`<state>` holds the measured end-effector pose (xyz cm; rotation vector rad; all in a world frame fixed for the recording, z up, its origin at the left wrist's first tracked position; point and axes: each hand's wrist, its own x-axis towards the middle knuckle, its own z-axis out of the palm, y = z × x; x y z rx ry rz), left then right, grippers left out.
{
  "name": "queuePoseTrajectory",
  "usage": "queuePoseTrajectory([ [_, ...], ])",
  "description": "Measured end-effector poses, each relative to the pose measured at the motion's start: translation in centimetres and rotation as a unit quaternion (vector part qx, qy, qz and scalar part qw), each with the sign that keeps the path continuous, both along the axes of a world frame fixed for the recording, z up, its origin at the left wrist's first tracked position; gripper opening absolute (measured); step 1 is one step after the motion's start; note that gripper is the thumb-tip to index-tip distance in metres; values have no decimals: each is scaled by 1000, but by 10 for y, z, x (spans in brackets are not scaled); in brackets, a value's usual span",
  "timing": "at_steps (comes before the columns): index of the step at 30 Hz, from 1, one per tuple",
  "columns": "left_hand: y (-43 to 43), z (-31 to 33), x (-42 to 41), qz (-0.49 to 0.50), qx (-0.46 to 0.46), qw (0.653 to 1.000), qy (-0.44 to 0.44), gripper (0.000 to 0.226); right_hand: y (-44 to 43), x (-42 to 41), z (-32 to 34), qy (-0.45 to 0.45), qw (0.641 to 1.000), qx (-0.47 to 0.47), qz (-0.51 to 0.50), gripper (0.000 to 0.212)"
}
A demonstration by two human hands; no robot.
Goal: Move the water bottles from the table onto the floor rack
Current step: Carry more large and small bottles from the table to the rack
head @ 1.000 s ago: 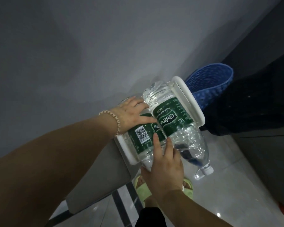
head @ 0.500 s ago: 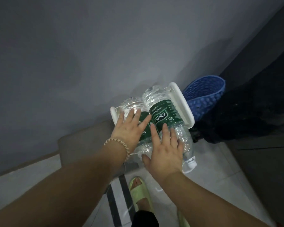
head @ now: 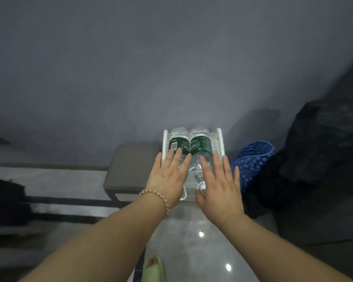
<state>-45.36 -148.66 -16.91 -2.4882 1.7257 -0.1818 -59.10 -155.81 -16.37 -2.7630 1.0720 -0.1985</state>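
Bottles: two clear plastic water bottles with green labels point(head: 200, 146) lie side by side in the white floor rack point(head: 220, 139).
Hands: left hand point(head: 167, 176) and right hand point(head: 218, 190) flat on them, fingers straight.
Risk: bottles may roll if hands lift unevenly.

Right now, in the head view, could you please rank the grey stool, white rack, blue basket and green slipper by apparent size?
1. white rack and grey stool, too alike to rank.
2. blue basket.
3. green slipper, cut off by the frame edge.
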Motion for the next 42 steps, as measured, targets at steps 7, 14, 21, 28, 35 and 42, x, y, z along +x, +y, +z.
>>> queuePoseTrajectory([
  [7,107,81,-29,92,-55,992,-62,87,67,-12,62,-59,993,-43,89,90],
  [14,255,126,-57,199,-79,973,-83,89,193,-3,109,-116,972,-59,193,91],
  [21,478,162,-123,285,-148,941,-111,89,398,-30,125,-158,938,-69,300,91],
  [28,719,192,-202,379,-110,907,-148,82,612,-72,147,-196,907,-45,371,92],
  [35,836,215,-237,442,-103,877,-158,85,720,-82,170,-203,894,-59,396,90],
  [42,913,203,-222,464,-108,867,-146,82,806,-49,168,-199,881,-91,419,90],
])
